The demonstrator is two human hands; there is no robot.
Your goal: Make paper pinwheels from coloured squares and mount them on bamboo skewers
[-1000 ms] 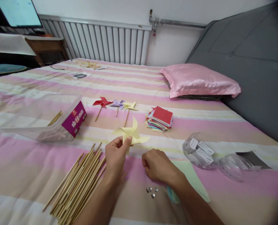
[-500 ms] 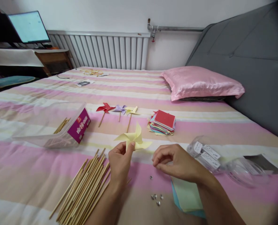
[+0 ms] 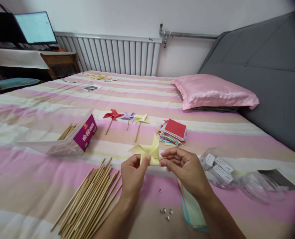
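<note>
My left hand (image 3: 134, 174) pinches a pale yellow paper pinwheel (image 3: 148, 151) near its middle, thumb in front and fingers behind. This pinwheel has no stick visible on it. My right hand (image 3: 183, 167) is closed at the pinwheel's right blade, thumb and fingertips gripping its edge; whether something small is also between them I cannot make out. Below the hands, several small metal fasteners (image 3: 164, 211) lie on the bedspread. Under my right forearm, sheets of green and blue paper (image 3: 193, 209) are partly hidden. A bundle of thin wooden sticks (image 3: 90, 202) lies left of my left hand.
Three pinwheels on sticks, one red (image 3: 113, 115), one purple (image 3: 128, 116) and one yellow (image 3: 141, 118), lie beyond the hands. A stack of coloured paper squares (image 3: 174, 128), a clear plastic box (image 3: 52, 146), plastic packs (image 3: 218, 169) and a pink pillow (image 3: 214, 91) share the bed.
My right hand has moved left and taken hold of the pinwheel's right blade. The left hand and pinwheel have shifted slightly right and down.
</note>
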